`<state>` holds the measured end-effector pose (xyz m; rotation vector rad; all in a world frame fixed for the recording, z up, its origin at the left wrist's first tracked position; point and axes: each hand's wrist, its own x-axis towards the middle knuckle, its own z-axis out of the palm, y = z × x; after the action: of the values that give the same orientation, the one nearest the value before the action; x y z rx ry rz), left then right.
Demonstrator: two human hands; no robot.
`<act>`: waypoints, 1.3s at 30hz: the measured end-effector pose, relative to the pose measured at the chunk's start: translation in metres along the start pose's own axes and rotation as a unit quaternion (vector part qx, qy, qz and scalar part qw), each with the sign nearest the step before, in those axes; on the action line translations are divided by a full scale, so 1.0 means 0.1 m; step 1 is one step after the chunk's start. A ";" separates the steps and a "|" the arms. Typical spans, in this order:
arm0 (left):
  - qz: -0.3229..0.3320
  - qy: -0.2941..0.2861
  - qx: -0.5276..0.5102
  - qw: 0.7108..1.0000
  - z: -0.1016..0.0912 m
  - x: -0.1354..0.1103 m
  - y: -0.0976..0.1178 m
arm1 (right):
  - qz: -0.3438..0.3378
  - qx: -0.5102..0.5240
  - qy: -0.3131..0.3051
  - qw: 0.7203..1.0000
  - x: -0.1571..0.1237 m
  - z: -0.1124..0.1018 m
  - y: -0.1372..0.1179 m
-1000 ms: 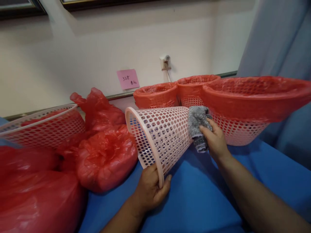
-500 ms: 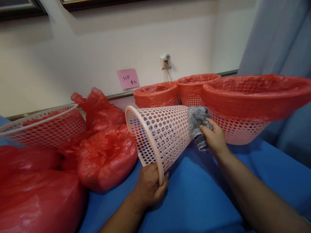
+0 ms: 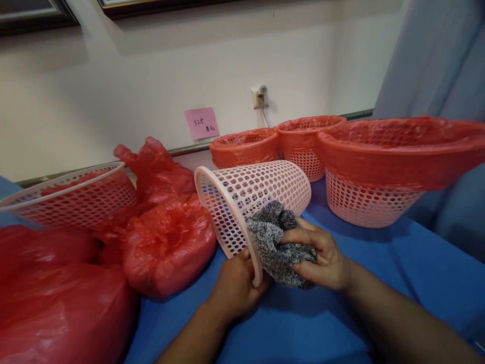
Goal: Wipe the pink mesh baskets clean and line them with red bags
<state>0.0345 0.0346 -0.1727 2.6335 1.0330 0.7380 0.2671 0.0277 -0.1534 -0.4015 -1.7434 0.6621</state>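
Note:
A pale pink mesh basket (image 3: 242, 199) lies on its side on the blue cloth, its open mouth turned to the left. My left hand (image 3: 235, 288) is closed round the lower part of the basket's rim. My right hand (image 3: 320, 258) grips a bunched grey cloth (image 3: 275, 242) and presses it against the basket's side wall, close to the rim and just right of my left hand.
Three mesh baskets lined with red bags (image 3: 394, 151) stand at the back right. Stuffed red plastic bags (image 3: 162, 237) lie to the left, with another tilted mesh basket (image 3: 71, 197) behind them. A blue cloth (image 3: 322, 323) covers the surface; a wall with a pink note (image 3: 201, 123) runs behind.
My right hand has carried the grey cloth from the basket's closed bottom end down along its side to near the rim. The left hand has kept its hold on the rim.

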 end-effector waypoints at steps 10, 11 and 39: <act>0.050 0.124 -0.060 0.989 -0.12 -0.04 0.05 | 0.180 -0.095 0.261 0.944 0.08 -0.33 0.46; 0.056 0.119 -0.058 0.990 -0.12 -0.04 0.06 | 0.224 -0.086 0.334 0.912 0.09 -0.42 0.55; 0.016 -0.077 0.104 0.992 0.08 -0.03 -0.06 | 0.247 0.003 0.367 0.897 0.06 -0.49 0.54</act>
<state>0.0330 0.0368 -0.1827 2.8344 1.0791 0.4464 0.3089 0.0844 -0.1742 -0.9719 -0.9117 0.7422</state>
